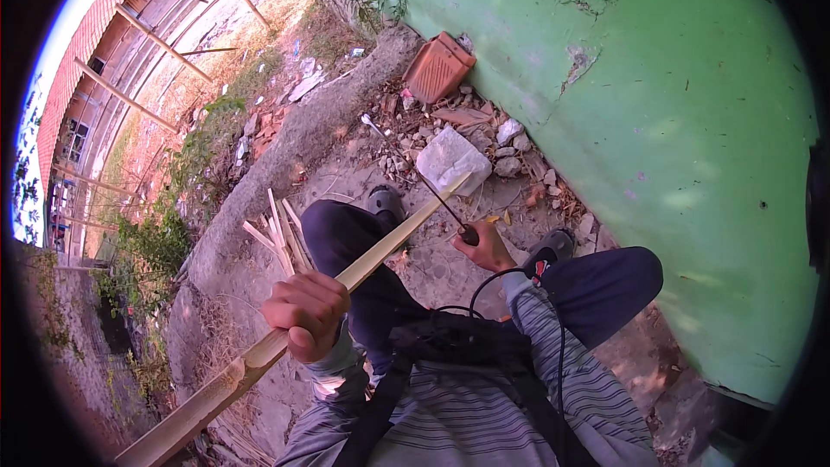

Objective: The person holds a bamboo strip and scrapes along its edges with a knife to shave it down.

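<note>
My left hand point(308, 311) is closed round a long, pale split bamboo strip point(380, 258). The strip slants from the lower left up to a whitish stone block point(450, 158), with its far tip over the block. In my right hand point(486, 251) is the dark handle of a knife point(445, 208). Its thin dark blade points up and left and crosses the strip close to the block. Whether the edge bites into the bamboo, I cannot tell. Beside my left knee lie several more split bamboo pieces point(284, 232).
A green wall point(674, 121) with cracked plaster runs along the right. At its foot are rubble point(510, 149) and an orange-red roof tile point(439, 67). A low rough ledge point(259, 169) borders the ground on the left, with plants point(156, 246) beyond. A black cable point(562, 355) hangs along my right arm.
</note>
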`<state>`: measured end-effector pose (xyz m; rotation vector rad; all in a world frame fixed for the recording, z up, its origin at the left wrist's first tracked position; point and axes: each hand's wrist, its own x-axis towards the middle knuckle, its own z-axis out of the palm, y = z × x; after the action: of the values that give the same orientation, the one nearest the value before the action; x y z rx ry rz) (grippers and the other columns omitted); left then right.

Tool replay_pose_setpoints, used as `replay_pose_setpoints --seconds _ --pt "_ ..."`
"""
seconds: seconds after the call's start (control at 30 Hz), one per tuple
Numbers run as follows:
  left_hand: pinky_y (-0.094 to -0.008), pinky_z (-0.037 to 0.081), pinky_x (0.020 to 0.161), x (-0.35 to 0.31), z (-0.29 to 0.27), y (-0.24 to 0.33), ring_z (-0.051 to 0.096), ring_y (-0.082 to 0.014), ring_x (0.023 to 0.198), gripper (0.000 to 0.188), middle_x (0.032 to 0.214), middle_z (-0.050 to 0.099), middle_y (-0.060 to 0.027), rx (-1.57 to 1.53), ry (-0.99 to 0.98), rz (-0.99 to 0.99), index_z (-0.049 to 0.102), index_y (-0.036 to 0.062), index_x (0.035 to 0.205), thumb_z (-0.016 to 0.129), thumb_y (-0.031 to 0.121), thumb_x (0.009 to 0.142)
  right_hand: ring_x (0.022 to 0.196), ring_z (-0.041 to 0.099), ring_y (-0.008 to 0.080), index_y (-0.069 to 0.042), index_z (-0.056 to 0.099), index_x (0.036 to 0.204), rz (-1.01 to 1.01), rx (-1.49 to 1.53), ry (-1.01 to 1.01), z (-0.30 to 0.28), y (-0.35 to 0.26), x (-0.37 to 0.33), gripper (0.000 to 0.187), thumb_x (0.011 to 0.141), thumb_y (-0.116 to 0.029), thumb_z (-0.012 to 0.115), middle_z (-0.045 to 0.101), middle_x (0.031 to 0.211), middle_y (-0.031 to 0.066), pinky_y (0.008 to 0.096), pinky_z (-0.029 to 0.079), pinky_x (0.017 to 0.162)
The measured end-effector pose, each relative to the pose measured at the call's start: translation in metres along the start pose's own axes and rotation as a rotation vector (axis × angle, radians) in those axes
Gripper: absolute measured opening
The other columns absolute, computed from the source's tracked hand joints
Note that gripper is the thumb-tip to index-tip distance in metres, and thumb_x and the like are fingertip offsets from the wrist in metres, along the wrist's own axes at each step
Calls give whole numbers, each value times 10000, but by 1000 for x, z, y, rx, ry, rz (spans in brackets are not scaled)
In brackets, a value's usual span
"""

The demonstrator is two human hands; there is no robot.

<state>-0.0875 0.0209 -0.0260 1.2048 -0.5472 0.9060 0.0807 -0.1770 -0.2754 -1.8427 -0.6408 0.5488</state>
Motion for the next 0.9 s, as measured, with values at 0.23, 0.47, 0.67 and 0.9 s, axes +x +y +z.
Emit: replay_pose_setpoints --seconds 0.23,0.47,0.67,0.9 --pt "-278 285 312 -7 0 3 269 -108 273 527 393 321 31 -10 -34 7 311 137 554 564 223 1007 537 584 258 -6 638 918 -168 -66 -153 6 -26 -18 378 828 -349 770 571 595 133 395 438 559" --pt "-240 229 300 -14 -2 11 238 -76 272 496 382 279 53 -5 71 71 323 139 580 553 240 1008 522 503 217 1 608 867 -161 -77 -225 13 -31 -15 396 855 -362 765 529 575 119 364 418 552" --pt "-240 228 298 -13 -3 11 239 -77 271 509 381 295 52 -14 7 64 341 130 557 566 230 1002 505 434 220 -12 597 794 -145 9 -223 19 -31 -14 359 859 -327 754 475 552 115 376 376 527" --pt "-212 108 348 -18 12 7 184 -13 292 543 378 261 100 42 105 56 310 181 548 539 297 1027 507 418 174 2 569 734 -139 33 -228 21 -30 -12 320 852 -250 727 462 543 99 365 363 519"
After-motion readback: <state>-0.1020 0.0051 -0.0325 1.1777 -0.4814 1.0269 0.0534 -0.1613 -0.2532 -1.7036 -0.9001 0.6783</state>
